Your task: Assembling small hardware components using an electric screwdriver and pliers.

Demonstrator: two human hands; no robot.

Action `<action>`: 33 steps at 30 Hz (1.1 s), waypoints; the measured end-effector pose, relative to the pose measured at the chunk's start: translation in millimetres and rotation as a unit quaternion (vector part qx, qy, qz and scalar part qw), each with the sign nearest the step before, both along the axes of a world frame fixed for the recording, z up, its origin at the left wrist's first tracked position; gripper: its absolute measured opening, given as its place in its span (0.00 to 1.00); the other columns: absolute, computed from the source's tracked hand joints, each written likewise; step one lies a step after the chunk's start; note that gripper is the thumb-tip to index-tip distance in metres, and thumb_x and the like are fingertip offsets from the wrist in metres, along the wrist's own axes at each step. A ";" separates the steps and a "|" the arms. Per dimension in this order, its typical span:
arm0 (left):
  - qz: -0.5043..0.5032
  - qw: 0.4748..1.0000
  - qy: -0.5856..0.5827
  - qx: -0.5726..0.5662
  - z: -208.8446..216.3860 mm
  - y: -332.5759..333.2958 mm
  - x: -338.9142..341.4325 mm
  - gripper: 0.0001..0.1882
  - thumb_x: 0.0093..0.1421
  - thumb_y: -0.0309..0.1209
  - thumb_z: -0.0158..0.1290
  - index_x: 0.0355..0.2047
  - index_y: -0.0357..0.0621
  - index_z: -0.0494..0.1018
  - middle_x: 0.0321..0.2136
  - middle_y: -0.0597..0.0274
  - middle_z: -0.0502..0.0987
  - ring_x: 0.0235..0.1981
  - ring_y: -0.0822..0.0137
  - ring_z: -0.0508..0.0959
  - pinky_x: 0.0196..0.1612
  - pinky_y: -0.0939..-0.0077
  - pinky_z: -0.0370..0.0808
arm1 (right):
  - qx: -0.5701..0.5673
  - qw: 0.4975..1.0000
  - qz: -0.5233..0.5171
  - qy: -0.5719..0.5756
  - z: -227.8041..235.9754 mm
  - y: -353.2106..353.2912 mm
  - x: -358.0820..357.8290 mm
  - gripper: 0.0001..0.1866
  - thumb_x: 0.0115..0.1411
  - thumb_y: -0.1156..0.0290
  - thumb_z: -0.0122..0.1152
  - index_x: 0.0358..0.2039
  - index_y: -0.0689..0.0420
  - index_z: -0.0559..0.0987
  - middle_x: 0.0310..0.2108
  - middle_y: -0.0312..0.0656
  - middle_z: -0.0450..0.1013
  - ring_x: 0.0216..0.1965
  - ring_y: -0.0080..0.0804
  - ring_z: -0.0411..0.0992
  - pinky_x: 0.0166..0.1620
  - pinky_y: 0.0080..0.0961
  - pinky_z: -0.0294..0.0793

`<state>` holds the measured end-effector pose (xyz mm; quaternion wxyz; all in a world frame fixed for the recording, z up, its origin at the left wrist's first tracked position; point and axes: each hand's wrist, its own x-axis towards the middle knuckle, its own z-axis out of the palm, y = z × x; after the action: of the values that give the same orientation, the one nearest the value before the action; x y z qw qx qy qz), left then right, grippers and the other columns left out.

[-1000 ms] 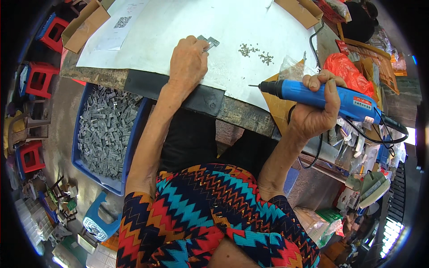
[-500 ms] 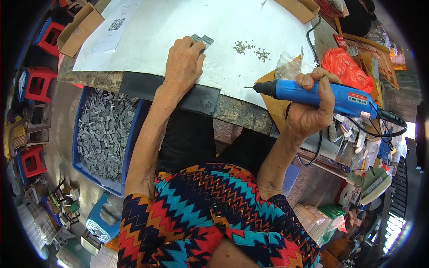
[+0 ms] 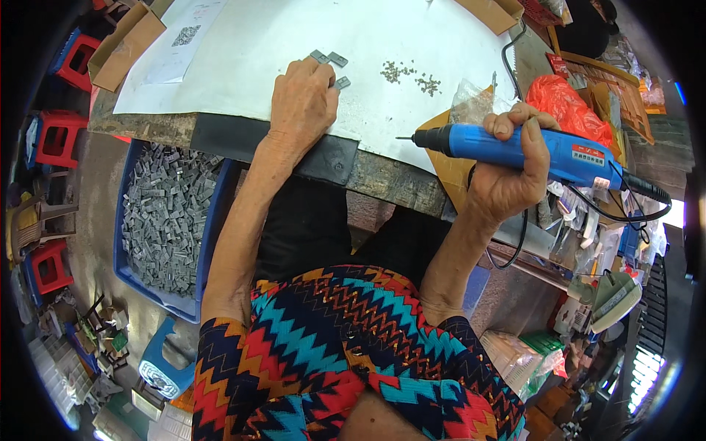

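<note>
Left hand: the left hand (image 3: 303, 99) is rested palm-down with its fingers curled over small grey pieces; the fingertips are hidden, so whether anything is pinched cannot be told.
Right hand: the right hand (image 3: 513, 162) is closed around a blue, cylindrical electric screwdriver (image 3: 570, 156), held raised, its thin metal bit (image 3: 404, 138) pointed leftward.
Handling: the pieces are probably best laid flat and singly, pressed lightly with the fingertips; the bit should be held clear of the left fingers, and its black cable (image 3: 523, 242) left slack.
Grey pieces: the small, flat, rectangular grey pieces (image 3: 337, 59) are seen at the left fingertips, two beyond the fingers and one just beside them; a dull finish is shown, with finer details too small to tell.
Tiny parts: two loose clusters of tiny, brownish, metallic-looking parts (image 3: 429, 85) are spread to the right of the pieces.
Worktop: all these are carried on a white sheet (image 3: 243, 81) laid over a worn, dark-edged worktop (image 3: 401, 185).
Bin: a deep blue plastic bin (image 3: 215, 220), stocked with many similar pieces, is placed below, beside the left forearm.
</note>
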<state>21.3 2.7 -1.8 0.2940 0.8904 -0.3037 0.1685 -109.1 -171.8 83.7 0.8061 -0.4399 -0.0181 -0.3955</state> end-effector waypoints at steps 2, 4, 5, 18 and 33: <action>-0.019 1.000 0.007 -0.010 0.2 0.2 -1.7 0.05 0.46 0.25 0.52 0.25 0.38 0.71 0.25 0.55 0.70 0.31 0.56 0.70 0.35 0.65 0.67 | 0.008 1.000 0.008 -0.005 3.7 4.0 2.5 0.10 0.51 0.79 0.53 0.35 0.59 0.71 0.29 0.45 0.69 0.26 0.30 0.67 0.36 0.29 0.63; -0.052 0.998 0.032 -0.021 2.0 0.9 -3.7 0.04 0.46 0.24 0.51 0.24 0.37 0.70 0.25 0.55 0.70 0.31 0.55 0.70 0.35 0.65 0.67 | -0.004 1.000 0.016 -0.004 6.1 4.6 5.9 0.09 0.51 0.79 0.53 0.35 0.58 0.71 0.29 0.44 0.69 0.26 0.30 0.67 0.36 0.29 0.63; -0.052 0.998 0.034 -0.022 3.4 1.7 -5.2 0.04 0.46 0.24 0.51 0.24 0.37 0.70 0.25 0.55 0.70 0.31 0.55 0.70 0.35 0.65 0.67 | -0.014 1.000 0.026 -0.006 7.3 5.1 8.2 0.09 0.51 0.79 0.52 0.35 0.58 0.71 0.29 0.44 0.69 0.26 0.30 0.67 0.36 0.29 0.63; -0.108 0.986 0.078 -0.095 -0.8 1.0 -12.4 0.04 0.47 0.21 0.50 0.26 0.36 0.69 0.25 0.55 0.68 0.31 0.57 0.70 0.35 0.67 0.68 | -0.169 0.985 0.041 0.007 11.8 28.3 70.0 0.09 0.51 0.79 0.52 0.34 0.64 0.69 0.26 0.47 0.69 0.25 0.31 0.68 0.33 0.29 0.66; -0.102 0.983 0.119 -0.100 -1.0 -0.2 -13.3 0.06 0.47 0.21 0.49 0.28 0.35 0.68 0.25 0.54 0.67 0.29 0.57 0.70 0.34 0.65 0.69 | -0.283 0.958 0.043 -0.027 -1.1 38.0 106.5 0.10 0.45 0.81 0.56 0.31 0.67 0.72 0.19 0.46 0.71 0.21 0.32 0.73 0.31 0.30 0.74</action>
<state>8.0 2.5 -2.8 0.4313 0.8346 -0.3374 0.0605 -2.6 -133.9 82.7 0.6644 -0.6378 -0.1695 -0.3509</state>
